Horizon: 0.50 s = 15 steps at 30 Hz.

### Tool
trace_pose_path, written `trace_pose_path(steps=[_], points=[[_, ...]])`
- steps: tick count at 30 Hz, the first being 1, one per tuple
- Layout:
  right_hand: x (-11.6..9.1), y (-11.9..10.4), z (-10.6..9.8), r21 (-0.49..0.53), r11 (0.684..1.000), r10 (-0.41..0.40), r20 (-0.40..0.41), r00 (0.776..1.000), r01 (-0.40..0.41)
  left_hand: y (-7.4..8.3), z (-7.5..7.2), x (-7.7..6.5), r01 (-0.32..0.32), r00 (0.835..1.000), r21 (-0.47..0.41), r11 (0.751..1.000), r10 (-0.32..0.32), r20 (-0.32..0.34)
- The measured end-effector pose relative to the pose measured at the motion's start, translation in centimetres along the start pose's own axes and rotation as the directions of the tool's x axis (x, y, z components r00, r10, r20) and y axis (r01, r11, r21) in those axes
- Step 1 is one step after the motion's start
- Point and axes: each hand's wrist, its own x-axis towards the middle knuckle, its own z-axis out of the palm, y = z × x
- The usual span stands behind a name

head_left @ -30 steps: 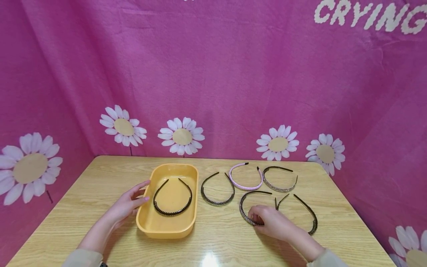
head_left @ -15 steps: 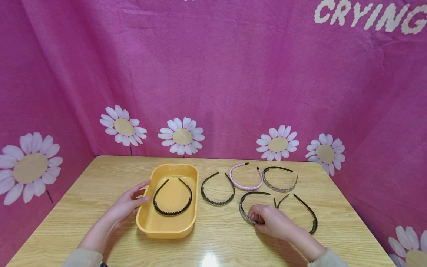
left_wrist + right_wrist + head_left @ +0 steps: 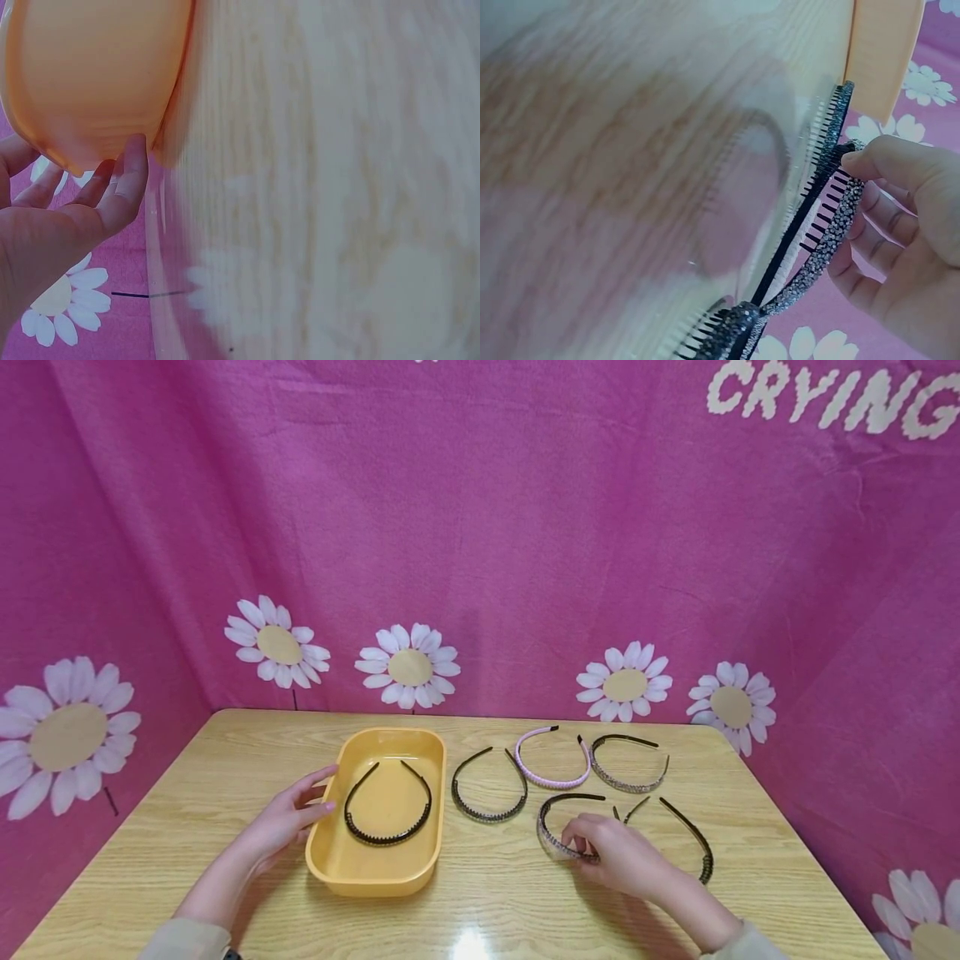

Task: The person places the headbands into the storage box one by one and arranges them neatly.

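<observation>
Headband [image 3: 835, 237], dark with a glittering outer face and inner comb teeth, is well to the right of the yellow tray [image 3: 375, 877], pinched between the thumb and fingers of your right hand [image 3: 618, 856]; whether it is fully off the table [image 3: 510, 893] can't be told. Relaxed fingers of your left hand [image 3: 279, 828] touch the tray's left side. It looks light and springy, probably stiff plastic; gripping its toothed crown should suit you, since the slim ends may flex or snap if squeezed.
</observation>
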Motion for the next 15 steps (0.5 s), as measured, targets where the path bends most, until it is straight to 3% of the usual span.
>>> trace_pose_path(steps=[15], points=[[0.2, -0.2, -1.8, -0.006, 1.0, 0.008, 0.014, 1.0, -0.008, 0.0, 0.0, 0.0, -0.002, 1.0, -0.021, 1.0, 0.002, 0.009]])
